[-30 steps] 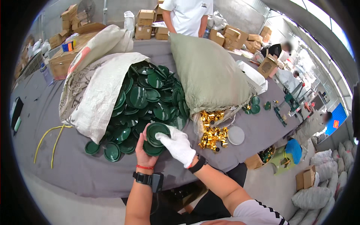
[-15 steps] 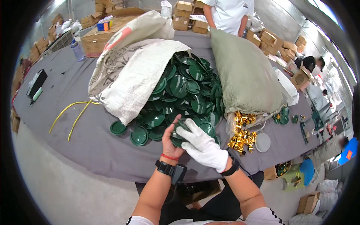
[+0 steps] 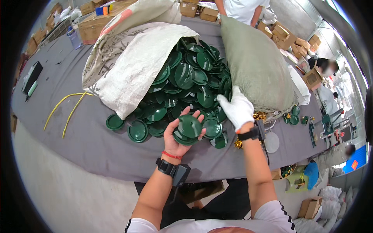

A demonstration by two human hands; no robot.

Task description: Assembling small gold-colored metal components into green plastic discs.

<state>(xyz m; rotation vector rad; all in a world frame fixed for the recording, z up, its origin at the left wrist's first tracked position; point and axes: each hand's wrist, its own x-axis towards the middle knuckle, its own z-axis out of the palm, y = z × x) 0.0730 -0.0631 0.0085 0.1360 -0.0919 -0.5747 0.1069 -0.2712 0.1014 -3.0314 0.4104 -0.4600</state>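
Note:
Bare, my left hand (image 3: pixel 173 142) is palm up above the near edge of a heap of round dark green plastic discs (image 3: pixel 184 76). Its fingers curl round a few stacked green discs (image 3: pixel 189 126), the top one facing up. My right hand (image 3: pixel 237 109), in a white glove, is at the heap's right edge beside a full grey-green sack (image 3: pixel 254 66). Its thumb stands apart from the fingers, and nothing shows in it. The heap spills from the mouth of a white woven sack (image 3: pixel 132 66). Several discs lie loose along the near side.
Shiny gold pieces (image 3: pixel 259 115) lie below the grey-green sack, near a pale round disc (image 3: pixel 272 143). Yellow cord (image 3: pixel 62 103) and a black case (image 3: pixel 32 77) lie on the grey tablecloth (image 3: pixel 93 143). A person in a white shirt (image 3: pixel 243 9) stands across the table.
My right hand has left the discs in my left hand and moved right and away to the heap's edge. My left hand has opened out under its discs. The whole view has shifted slightly.

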